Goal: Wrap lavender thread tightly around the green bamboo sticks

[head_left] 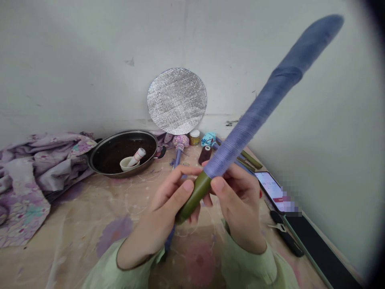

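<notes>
A long stick [246,124] wrapped in blue-purple thread slants from the lower middle up to the upper right. Its lower end is bare and olive green, and a darker blue covering wraps its far end. My left hand [168,200] grips the green end, thumb on top. Where the thread meets the green part, my right hand [239,200] holds the stick between thumb and fingers. Behind my hands stands a dark thread spool [205,155]. A blue strip hangs below my left hand, partly hidden.
A black pan [105,150] holds a white bowl with a rolled item. Floral cloth [27,192] lies left. A silver disc [177,100] leans at the wall, near a jar [194,137]. On the right are a lit phone [270,190], a key [279,227] and a black case [321,241].
</notes>
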Demonstrator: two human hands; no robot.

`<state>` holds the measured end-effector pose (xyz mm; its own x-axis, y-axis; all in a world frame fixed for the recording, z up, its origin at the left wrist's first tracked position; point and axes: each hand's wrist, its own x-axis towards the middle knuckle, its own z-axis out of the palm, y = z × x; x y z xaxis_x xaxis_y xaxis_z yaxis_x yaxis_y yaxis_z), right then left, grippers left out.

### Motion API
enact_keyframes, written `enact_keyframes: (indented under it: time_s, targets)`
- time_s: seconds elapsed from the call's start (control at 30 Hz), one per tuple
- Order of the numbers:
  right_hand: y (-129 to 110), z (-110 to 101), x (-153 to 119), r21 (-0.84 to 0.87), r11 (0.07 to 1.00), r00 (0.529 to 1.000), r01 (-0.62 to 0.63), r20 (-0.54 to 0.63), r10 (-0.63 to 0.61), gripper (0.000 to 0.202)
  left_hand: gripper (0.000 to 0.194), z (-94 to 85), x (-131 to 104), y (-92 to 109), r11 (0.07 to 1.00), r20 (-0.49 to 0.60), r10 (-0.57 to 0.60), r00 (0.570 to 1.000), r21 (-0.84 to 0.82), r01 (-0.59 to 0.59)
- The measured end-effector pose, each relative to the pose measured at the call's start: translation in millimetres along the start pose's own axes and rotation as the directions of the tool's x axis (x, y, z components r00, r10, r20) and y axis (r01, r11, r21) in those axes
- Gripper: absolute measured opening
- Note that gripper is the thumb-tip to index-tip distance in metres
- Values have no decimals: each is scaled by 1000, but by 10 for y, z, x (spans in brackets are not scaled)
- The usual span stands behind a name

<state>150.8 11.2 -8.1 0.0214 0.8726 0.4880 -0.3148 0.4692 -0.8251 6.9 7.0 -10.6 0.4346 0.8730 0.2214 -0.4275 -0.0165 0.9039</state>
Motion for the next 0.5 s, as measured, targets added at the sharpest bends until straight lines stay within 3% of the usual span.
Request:
enact_keyframes:
  time_s: [0.1,0.3,0.4,0.5]
  targets:
    - [-13,22,41,-105,994,999,13,-28,-16,12,30,2,-14,-24,914,-174,241,955,372,-163]
    - [11,38,44,-164,986,996,-35,-85,21,14,52,4,-73,-18,631,-105,463,880,736,-245]
    - [39,21,31,-141,989,995,-48,-94,34,16,54,4,-47,1,479,7,527,850,823,-304]
    - [43,17,25,-139,989,995,-45,-95,32,17,51,10,-20,13,428,69,527,847,839,-335]
